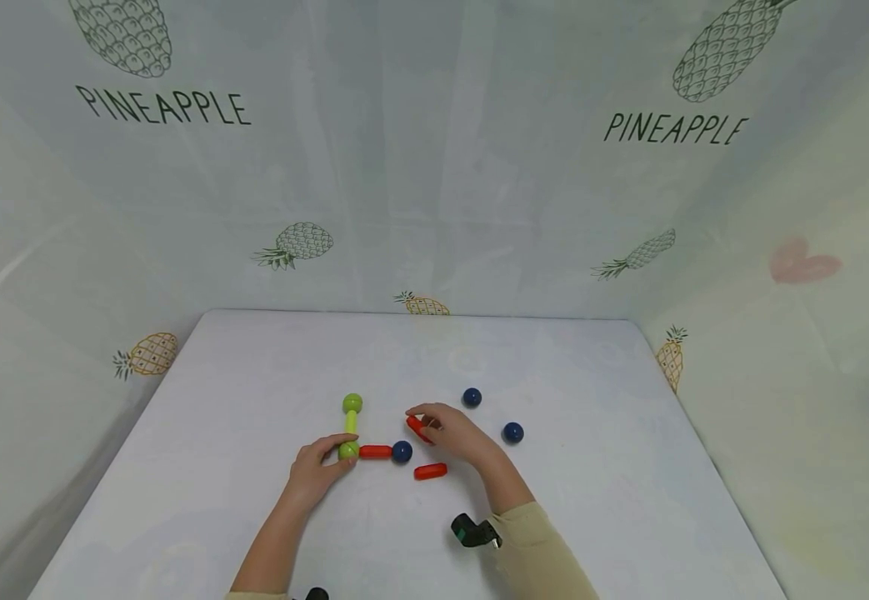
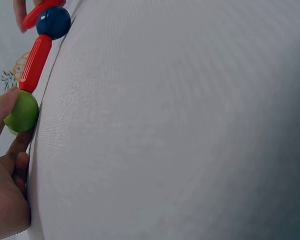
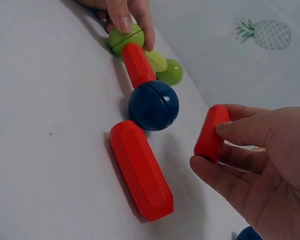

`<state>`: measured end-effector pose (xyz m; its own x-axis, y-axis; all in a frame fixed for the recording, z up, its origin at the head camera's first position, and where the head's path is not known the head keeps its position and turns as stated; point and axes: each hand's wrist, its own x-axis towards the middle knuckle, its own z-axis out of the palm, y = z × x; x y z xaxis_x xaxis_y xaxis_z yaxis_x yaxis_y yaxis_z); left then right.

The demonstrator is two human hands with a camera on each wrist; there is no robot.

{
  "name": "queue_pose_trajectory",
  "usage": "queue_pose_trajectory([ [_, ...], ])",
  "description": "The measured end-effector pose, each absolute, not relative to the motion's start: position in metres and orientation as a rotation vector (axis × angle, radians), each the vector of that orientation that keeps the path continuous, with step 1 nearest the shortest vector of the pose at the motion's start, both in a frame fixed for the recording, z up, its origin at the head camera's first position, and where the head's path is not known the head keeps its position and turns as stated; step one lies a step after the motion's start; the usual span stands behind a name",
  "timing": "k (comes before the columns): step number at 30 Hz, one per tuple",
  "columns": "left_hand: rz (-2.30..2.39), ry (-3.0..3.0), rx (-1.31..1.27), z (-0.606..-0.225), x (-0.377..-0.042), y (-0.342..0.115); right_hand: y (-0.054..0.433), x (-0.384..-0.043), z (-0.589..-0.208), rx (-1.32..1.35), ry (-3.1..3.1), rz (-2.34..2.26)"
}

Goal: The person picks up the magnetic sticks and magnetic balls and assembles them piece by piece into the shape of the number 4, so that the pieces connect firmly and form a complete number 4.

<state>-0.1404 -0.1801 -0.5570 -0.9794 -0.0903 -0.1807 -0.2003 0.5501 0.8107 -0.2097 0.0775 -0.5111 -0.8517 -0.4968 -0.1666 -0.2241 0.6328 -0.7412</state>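
Note:
My left hand [image 1: 317, 469] grips the near green ball [image 1: 348, 451] between thumb and fingers. From that ball a yellow-green rod [image 1: 351, 422] runs back to a second green ball [image 1: 352, 403]. A red rod [image 1: 376, 452] extends rightward from it to a blue ball [image 1: 402, 452]. My right hand [image 1: 451, 429] pinches another red rod [image 3: 213, 132] between thumb and fingers, just behind and right of that blue ball. In the right wrist view, a loose red rod [image 3: 141, 170] lies on the table beside the blue ball.
Two loose blue balls [image 1: 472, 397] [image 1: 512, 432] lie on the white table [image 1: 554, 500] right of and behind my right hand. A black device [image 1: 473, 531] sits by the right sleeve [image 1: 542, 550]. A pineapple-print cloth [image 1: 434, 167] hangs behind the table.

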Motion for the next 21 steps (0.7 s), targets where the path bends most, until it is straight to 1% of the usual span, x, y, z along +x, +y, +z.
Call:
queue_pose_trajectory([
  [21, 1.426, 2.659, -0.238, -0.559, -0.141, -0.181, 0.063, -0.219, -0.531, -0.419, 2.507, -1.271],
])
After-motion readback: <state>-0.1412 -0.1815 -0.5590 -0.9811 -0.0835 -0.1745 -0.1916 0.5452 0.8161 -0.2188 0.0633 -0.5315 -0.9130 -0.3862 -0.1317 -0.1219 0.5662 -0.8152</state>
